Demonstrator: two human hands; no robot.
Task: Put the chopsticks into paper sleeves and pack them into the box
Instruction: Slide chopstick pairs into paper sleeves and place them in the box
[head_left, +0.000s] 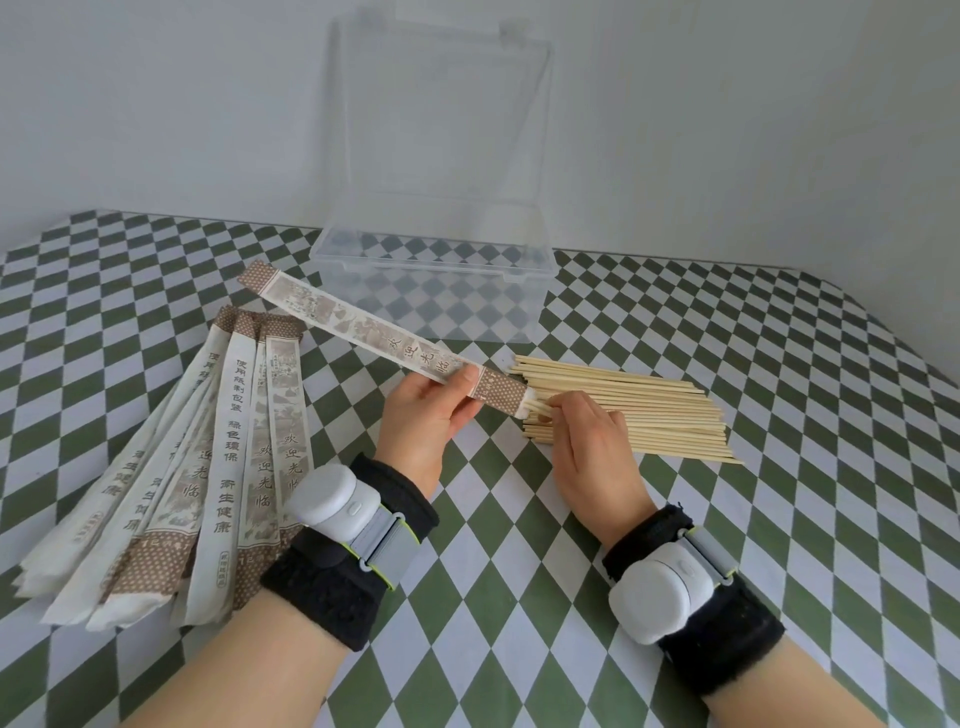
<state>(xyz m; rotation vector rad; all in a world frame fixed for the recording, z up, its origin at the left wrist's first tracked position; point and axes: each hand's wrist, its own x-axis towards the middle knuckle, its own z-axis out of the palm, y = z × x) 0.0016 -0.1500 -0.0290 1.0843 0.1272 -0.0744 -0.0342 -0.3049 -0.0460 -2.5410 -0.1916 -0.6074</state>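
My left hand (426, 415) pinches one paper sleeve (363, 327) near its open end, tilted above the middle of the tabletop (727, 519). My right hand (592, 452) curls over the chopsticks (649, 410) piled right of centre, pinching their ends at the sleeve's mouth. The clear box (415, 270) stands open by the far edge. Spare sleeves (208, 467) fan out toward the left edge.

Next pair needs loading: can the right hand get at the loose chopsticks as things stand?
Likely yes: the right hand rests on the chopsticks, fingers at their ends; nothing covers the pile, and the sleeve in the left hand sits at its edge.
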